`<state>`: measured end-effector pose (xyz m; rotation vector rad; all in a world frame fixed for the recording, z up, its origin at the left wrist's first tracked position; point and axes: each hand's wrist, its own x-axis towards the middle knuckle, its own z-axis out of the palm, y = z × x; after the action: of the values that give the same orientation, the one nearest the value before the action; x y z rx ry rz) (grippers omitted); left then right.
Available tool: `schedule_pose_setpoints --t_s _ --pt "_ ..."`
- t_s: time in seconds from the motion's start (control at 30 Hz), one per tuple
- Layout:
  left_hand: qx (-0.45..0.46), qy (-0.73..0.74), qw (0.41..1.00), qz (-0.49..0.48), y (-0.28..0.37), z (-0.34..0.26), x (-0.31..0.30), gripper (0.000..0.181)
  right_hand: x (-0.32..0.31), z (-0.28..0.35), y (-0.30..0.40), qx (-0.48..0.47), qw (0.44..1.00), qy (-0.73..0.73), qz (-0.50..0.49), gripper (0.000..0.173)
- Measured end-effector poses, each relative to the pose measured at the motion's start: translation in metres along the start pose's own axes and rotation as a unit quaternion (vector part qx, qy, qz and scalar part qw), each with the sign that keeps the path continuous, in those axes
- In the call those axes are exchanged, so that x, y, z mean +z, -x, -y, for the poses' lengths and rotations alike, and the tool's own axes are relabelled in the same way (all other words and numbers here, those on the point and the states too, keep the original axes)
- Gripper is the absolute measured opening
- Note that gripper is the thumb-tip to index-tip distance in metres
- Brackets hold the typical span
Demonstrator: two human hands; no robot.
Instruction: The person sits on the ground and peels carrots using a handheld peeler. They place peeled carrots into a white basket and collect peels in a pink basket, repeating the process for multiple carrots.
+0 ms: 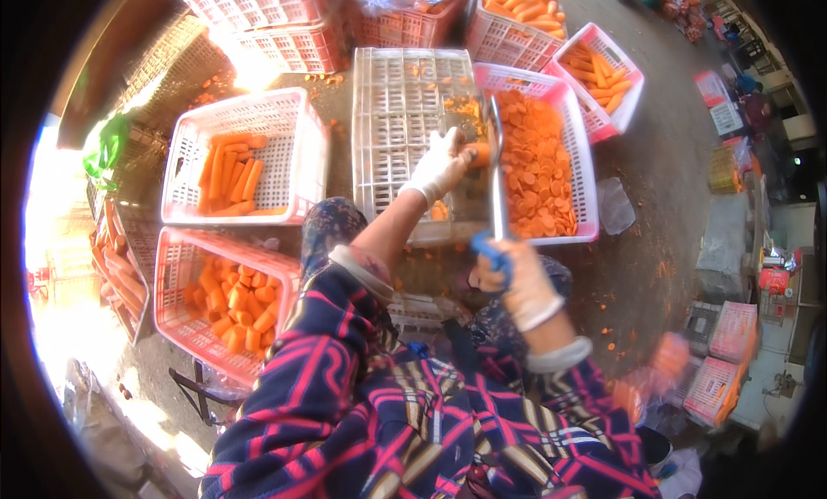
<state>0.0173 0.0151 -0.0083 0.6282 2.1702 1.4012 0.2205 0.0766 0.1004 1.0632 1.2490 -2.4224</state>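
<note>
My left hand (pixel 442 163), in a whitish glove, holds a thick orange carrot piece (pixel 479 154) at the right side of an upturned plastic crate (pixel 413 63). Against the piece's right end stands a long metal blade (pixel 497 176) with a curved tip. My right hand (pixel 520 279), also gloved, grips this cutting tool by its blue handle (pixel 494 256); the hand is slightly blurred. Just right of the blade, a pink-white crate (pixel 585 176) holds many round carrot slices (pixel 533 163). Orange scraps lie on the upturned crate near my left hand.
At the left, a white crate (pixel 313 156) holds peeled carrots (pixel 226 176); below it a pink crate (pixel 213 237) holds short carrot pieces (pixel 242 305). Stacked crates (pixel 291 46) stand at the top. A small crate of carrots (pixel 636 95) and a plastic bag (pixel 615 205) are at the right.
</note>
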Motion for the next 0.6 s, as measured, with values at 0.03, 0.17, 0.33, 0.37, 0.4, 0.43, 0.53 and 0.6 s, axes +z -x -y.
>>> schedule_pose_setpoints --t_s 0.03,0.17,0.33,0.37,0.4,0.43,0.53,0.6 --pt "0.000 0.005 1.000 0.001 -0.002 0.002 0.000 0.043 -0.009 -0.029 -0.017 0.018 0.996 0.033 -0.076 0.018" --pt "0.011 0.026 1.000 -0.004 -0.015 0.020 -0.001 0.044 -0.073 -0.071 -0.065 -0.005 1.000 0.018 -0.006 0.016" --pt "0.013 -0.138 0.990 -0.023 0.006 -0.016 -0.001 0.039 -0.013 0.037 0.008 0.047 0.988 -0.115 0.086 0.023" --pt "0.004 -0.110 0.994 -0.012 0.008 -0.009 0.003 0.039 -0.009 0.035 0.007 0.050 0.987 -0.109 0.102 0.024" --pt "0.003 -0.082 0.997 -0.006 0.002 -0.005 0.004 0.040 -0.004 0.014 0.001 0.048 0.997 -0.052 0.035 0.022" --pt "0.004 -0.055 0.998 -0.003 -0.002 -0.005 0.002 0.040 -0.012 -0.020 -0.014 0.044 0.999 0.008 -0.030 0.021" --pt "-0.009 -0.061 0.998 -0.011 -0.003 -0.014 0.001 0.040 -0.068 -0.063 -0.055 0.083 0.992 -0.097 -0.003 0.029" --pt "0.005 -0.020 0.999 -0.033 -0.017 0.033 0.001 0.034 -0.046 -0.048 -0.044 0.067 0.996 0.055 -0.014 0.036"
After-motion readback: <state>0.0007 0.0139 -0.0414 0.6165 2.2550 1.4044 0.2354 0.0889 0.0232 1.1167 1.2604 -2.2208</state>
